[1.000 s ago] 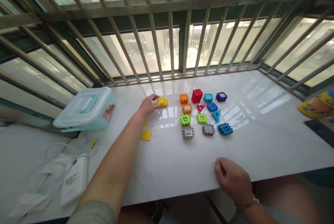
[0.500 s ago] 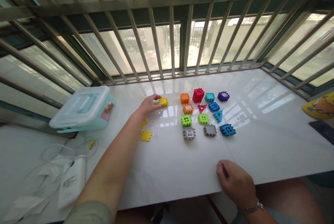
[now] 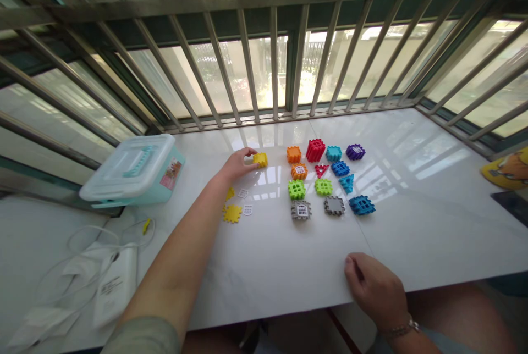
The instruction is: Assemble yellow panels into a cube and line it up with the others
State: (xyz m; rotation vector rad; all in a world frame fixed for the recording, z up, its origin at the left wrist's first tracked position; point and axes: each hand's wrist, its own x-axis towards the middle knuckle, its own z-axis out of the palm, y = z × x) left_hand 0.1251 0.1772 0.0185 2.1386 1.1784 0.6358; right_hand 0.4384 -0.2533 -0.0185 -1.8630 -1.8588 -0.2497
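My left hand [image 3: 239, 164] reaches over the table with thumb and fingers closed on the sides of a yellow stack of toothed building tiles [image 3: 260, 160]. Nearer my forearm lie a flat yellow square tile [image 3: 232, 213], a smaller yellow piece [image 3: 230, 193] partly covered by the arm, and two white window inserts [image 3: 247, 210]. My right hand [image 3: 376, 291] rests at the table's front edge, curled into a loose fist with nothing visible in it. To the right of the held stack stand an orange stack [image 3: 294, 154] and a taller red stack [image 3: 315, 150].
More interlocking tiles sit mid-table: light green [image 3: 296, 189], grey [image 3: 334, 205], blue [image 3: 362, 205], turquoise [image 3: 333, 153] and purple [image 3: 355, 151]. A lidded teal box [image 3: 136, 172] stands at the left, near cables and a white power strip [image 3: 116, 282]. Metal bars [image 3: 272, 57] line the back.
The view has shifted very slightly. Both hands keep about the same places on the table, and the left still grips the yellow stack.
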